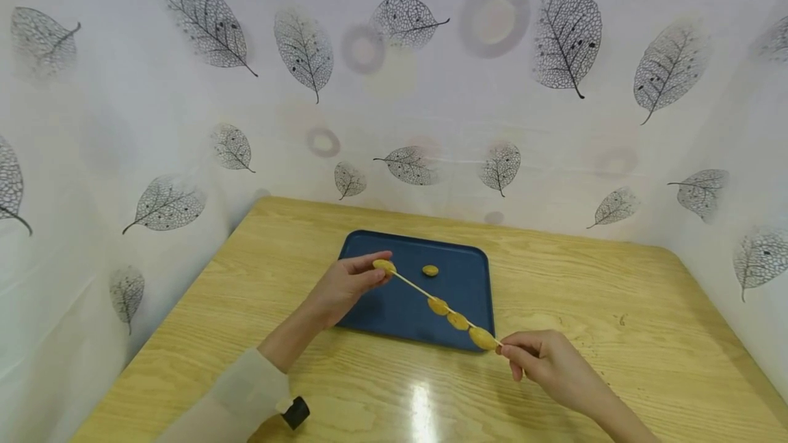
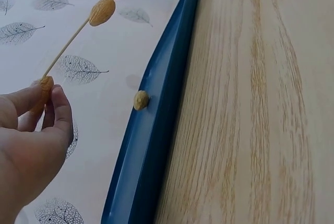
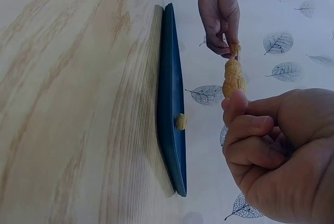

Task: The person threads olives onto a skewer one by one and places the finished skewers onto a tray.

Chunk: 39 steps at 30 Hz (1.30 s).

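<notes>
A thin wooden skewer (image 1: 414, 284) slants between the two hands above a dark blue tray (image 1: 394, 306). Three golden-brown, wrinkled oval food pieces (image 1: 457, 320) sit close together on its lower right part. My left hand (image 1: 345, 286) pinches another oval food piece (image 1: 384, 266) between thumb and fingers, at the skewer's upper left end. At the opposite end, just past the threaded pieces, my right hand (image 1: 548, 364) pinches the skewer with thumb and forefinger. In the right wrist view its fingertips partly cover the nearest piece (image 3: 234, 80). A loose oval piece (image 1: 430, 271) lies on the tray.
The tray rests on a light wooden table (image 1: 585, 292). Behind and beside the table hangs a white sheet (image 1: 418, 101) printed with grey leaves. A small black object (image 1: 296, 413) shows at the left sleeve's cuff.
</notes>
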Available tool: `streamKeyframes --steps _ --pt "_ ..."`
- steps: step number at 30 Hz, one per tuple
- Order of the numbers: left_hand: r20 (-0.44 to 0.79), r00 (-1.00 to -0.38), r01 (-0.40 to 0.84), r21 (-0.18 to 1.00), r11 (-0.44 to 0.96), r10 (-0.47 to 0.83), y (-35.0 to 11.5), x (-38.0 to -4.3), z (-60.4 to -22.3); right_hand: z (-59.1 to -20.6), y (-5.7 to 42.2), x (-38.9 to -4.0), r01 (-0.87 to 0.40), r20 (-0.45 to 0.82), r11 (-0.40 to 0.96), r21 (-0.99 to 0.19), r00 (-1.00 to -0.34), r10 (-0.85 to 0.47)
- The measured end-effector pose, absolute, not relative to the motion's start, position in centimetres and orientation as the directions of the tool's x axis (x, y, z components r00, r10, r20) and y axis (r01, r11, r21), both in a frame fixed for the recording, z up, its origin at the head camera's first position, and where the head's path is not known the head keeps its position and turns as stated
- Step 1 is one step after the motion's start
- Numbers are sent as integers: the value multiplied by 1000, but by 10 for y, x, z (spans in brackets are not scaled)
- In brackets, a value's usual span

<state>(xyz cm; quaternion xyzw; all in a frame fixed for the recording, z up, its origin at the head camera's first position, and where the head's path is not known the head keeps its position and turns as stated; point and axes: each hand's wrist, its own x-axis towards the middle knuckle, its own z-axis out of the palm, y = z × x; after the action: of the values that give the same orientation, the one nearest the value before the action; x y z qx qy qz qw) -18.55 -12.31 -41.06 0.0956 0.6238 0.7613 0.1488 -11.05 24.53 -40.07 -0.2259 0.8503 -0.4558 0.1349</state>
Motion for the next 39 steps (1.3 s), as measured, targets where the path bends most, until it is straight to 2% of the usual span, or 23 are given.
streamKeyframes --steps 10,39 --pt "-29 -945 -108 967 -229 325 -124 -187 -413 -401 245 -110 -268 -16 496 -826 -868 -497" --pt "-6 -939 -47 993 -111 344 -118 -184 -417 -400 237 -106 -288 7 494 -820 -869 -495"
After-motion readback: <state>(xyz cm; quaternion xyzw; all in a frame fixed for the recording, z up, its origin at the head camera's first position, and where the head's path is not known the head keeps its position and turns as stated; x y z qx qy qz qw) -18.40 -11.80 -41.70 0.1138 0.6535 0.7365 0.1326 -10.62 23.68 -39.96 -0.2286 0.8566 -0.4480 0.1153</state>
